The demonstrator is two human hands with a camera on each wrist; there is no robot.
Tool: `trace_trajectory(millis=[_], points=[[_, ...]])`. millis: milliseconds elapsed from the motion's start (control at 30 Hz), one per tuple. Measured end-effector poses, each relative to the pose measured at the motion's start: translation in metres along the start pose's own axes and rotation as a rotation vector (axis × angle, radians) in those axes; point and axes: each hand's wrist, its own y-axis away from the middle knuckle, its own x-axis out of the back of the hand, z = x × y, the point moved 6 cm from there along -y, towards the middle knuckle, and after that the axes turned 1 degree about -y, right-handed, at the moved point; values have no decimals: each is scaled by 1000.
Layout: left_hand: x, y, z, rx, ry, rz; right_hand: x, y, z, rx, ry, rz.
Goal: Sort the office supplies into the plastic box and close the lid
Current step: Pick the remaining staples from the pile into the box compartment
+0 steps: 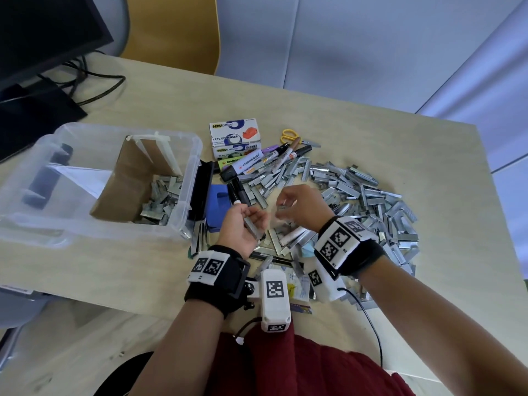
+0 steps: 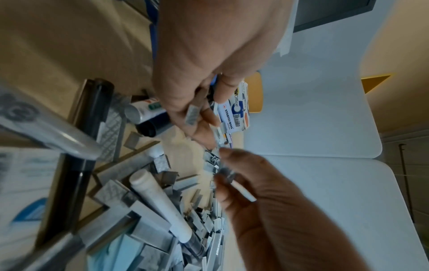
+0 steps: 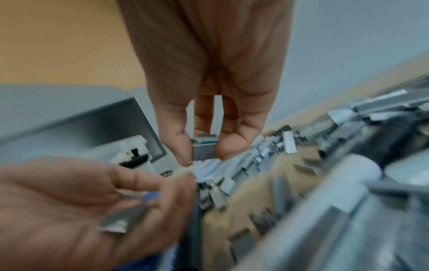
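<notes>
**Staples going into the box**

The plastic box is sitting open at the table's left, holding loose staple strips beside a cardboard divider. The left hand is cupping a staple strip. Only the right wrist view is showing the right hand pinching a staple block.

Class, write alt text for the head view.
Two hands, left and right, each hold staple strips above a staple pile on a table. An open box with some staples stands left, beside markers.
</notes>
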Motion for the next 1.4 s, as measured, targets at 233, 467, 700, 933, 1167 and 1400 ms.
trace_trajectory(millis=[233, 467, 700, 933, 1167, 1400], points=[[-22, 6, -13, 160, -133, -73, 7, 22, -37, 149, 7, -52], [-15, -3, -17, 196, -167, -25, 30, -24, 19, -165, 108, 90], [-12, -8, -7, 115, -64, -9, -8, -33, 26, -182, 348, 1], [-13, -8, -7, 116, -55, -38, 3, -25, 16, -113, 197, 39], [-29, -7, -15, 165, -60, -86, 20, -2, -22, 59, 10, -21], [-22, -18, -6, 93, -169, -46, 22, -9, 20, -107, 89, 22]])
